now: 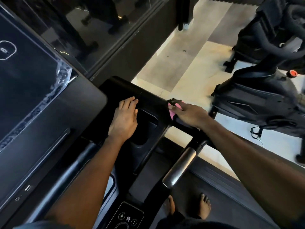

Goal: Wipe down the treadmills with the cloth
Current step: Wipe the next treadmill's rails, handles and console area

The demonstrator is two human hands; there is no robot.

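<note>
Pink cloth (176,107) pressed flat on the outer right corner of the black treadmill console (148,98), just above the point where the silver handle (179,167) branches back toward the body. The right hand (189,114) lies on top of the cloth, fingers nearly straight and spread over it, pressing rather than pinching as far as I can tell; only a pink strip shows past the fingertips. The left hand (123,119) rests flat and relaxed, fingers together, on the rim of the recessed tray (145,129), holding nothing. I note the key relation: the console's long axis runs leftward from the cloth toward the left hand, so the unwiped run lies to the left of the right hand, which is the nearer and only cloth-bearing hand. I judge that a leftward sweep would meet the left hand, which stands in the path. Bare feet (205,205) stand on the belt (222,187); exercise bikes (255,103) stand well apart to the right.
</note>
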